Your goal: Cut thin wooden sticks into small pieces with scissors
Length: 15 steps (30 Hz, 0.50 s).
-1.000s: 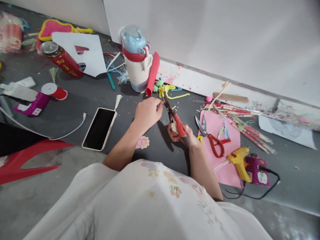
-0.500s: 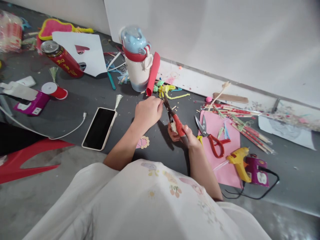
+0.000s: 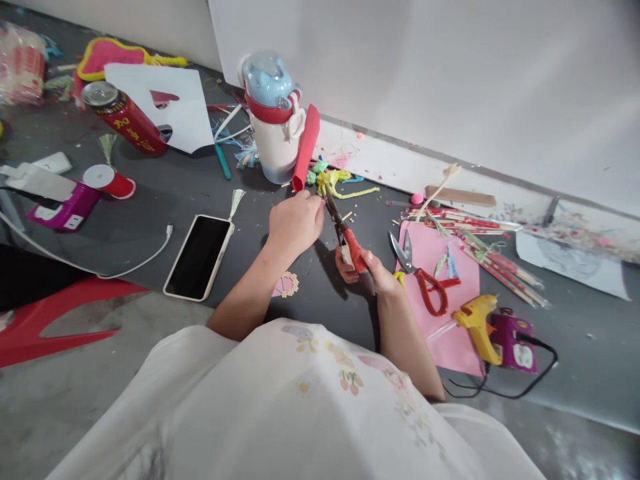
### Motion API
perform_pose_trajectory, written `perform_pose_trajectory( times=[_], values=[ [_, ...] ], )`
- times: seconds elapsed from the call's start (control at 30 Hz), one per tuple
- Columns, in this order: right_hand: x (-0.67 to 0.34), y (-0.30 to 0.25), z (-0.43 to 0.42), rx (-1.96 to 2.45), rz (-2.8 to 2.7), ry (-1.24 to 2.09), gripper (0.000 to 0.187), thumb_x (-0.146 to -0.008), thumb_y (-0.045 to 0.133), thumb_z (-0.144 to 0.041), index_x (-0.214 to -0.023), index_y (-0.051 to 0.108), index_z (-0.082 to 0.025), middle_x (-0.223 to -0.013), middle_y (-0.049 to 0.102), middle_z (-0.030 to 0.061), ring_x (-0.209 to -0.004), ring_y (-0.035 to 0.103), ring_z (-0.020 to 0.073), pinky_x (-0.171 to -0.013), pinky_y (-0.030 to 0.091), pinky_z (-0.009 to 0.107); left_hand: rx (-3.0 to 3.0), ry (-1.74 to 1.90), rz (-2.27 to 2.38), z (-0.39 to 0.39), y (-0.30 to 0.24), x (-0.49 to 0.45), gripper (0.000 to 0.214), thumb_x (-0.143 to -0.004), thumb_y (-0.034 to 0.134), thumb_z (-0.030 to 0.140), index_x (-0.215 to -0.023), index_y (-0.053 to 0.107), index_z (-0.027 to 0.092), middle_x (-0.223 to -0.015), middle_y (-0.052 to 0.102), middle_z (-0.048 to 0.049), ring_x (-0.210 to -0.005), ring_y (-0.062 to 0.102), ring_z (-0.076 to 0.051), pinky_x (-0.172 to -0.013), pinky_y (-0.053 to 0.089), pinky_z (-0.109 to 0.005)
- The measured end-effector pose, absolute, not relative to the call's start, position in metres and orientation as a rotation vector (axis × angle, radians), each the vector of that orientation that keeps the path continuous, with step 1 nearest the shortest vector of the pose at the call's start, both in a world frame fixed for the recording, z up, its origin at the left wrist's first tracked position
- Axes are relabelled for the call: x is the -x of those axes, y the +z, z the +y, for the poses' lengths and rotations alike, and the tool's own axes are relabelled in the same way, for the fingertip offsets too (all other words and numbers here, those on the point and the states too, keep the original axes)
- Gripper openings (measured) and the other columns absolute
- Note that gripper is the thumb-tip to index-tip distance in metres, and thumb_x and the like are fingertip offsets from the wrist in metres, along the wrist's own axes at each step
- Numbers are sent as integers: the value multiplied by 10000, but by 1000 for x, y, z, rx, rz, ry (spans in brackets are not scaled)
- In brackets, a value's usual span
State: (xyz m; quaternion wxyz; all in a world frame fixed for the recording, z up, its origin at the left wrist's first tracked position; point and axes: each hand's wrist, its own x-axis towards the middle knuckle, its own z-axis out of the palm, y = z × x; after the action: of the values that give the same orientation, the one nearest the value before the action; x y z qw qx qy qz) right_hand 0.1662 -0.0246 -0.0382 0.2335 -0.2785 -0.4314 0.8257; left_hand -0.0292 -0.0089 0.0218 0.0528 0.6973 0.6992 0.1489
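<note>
My right hand grips a pair of pliers by the red handles, fingers wrapped round them. The dark jaws reach up and left to the fingertips of my left hand. That hand is closed in a pinch beside the jaw tips, and whatever it holds is hidden or too small to make out. Just beyond the jaws lie yellow and green bits of clay-like material and a rolled red sheet. Below my left wrist sits a small pink piece with a beaded-looking tan edge.
A bottle stands behind my left hand; a phone lies to its left. On the right are scissors on pink paper, a yellow glue gun with a cord, and wrapped sticks. A red can stands far left.
Both hands and the pliers stay in almost the same place, with only a very slight shift of the pliers. Everything else on the table is unmoved.
</note>
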Motion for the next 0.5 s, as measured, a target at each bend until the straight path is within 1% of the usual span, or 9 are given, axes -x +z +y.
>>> perform_pose_trajectory(
  times=[0.1, 0.2, 0.23, 0.3, 0.37, 0.43, 0.5],
  values=[
    [-166, -38, -24, 768, -1173, 2272, 550, -718, 548, -699, -951, 531, -201, -709, 397, -5, -513, 304, 84, -427, 195, 254, -2097, 433, 2157, -8, 20, 29, 336, -933, 343, 329, -855, 636, 185, -871, 632, -83, -765, 613, -195, -588, 342, -299],
    [-164, -40, -22, 803, -1126, 2301, 546, -738, 486, -711, -919, 540, -199, -659, 386, -8, -494, 311, 105, -426, 204, 274, -2085, 429, 2170, -8, 19, 30, 336, -932, 345, 331, -840, 632, 183, -858, 632, -82, -755, 616, -199, -586, 338, -300],
    [-163, -41, -21, 821, -1106, 2308, 505, -755, 481, -681, -896, 541, -200, -644, 380, -9, -489, 311, 110, -427, 210, 280, -2083, 433, 2168, -8, 19, 30, 333, -932, 346, 330, -840, 631, 184, -859, 631, -83, -756, 616, -201, -589, 339, -301],
    [-162, -40, -20, 847, -1087, 2308, 373, -775, 514, -562, -868, 534, -200, -642, 384, -10, -482, 312, 107, -428, 226, 278, -2081, 445, 2160, -8, 19, 30, 327, -933, 346, 326, -846, 629, 187, -865, 631, -83, -764, 616, -204, -598, 342, -300],
    [-160, -39, -20, 865, -1099, 2302, 270, -762, 558, -449, -859, 521, -199, -666, 409, -9, -485, 318, 93, -434, 238, 267, -2075, 455, 2153, -8, 19, 30, 324, -934, 345, 324, -847, 626, 187, -868, 631, -83, -766, 615, -201, -603, 341, -297],
    [-158, -36, -21, 894, -1096, 2305, 244, -759, 563, -417, -863, 510, -203, -663, 419, -10, -490, 318, 88, -439, 231, 261, -2068, 468, 2146, -8, 19, 30, 324, -934, 346, 325, -839, 623, 185, -864, 633, -83, -760, 613, -196, -602, 336, -294],
    [-157, -34, -21, 934, -1057, 2341, 246, -761, 564, -427, -862, 501, -212, -629, 394, -19, -488, 288, 87, -444, 202, 260, -2067, 481, 2140, -8, 19, 30, 325, -933, 347, 329, -831, 620, 184, -863, 633, -82, -755, 612, -195, -599, 334, -296]
  ],
)
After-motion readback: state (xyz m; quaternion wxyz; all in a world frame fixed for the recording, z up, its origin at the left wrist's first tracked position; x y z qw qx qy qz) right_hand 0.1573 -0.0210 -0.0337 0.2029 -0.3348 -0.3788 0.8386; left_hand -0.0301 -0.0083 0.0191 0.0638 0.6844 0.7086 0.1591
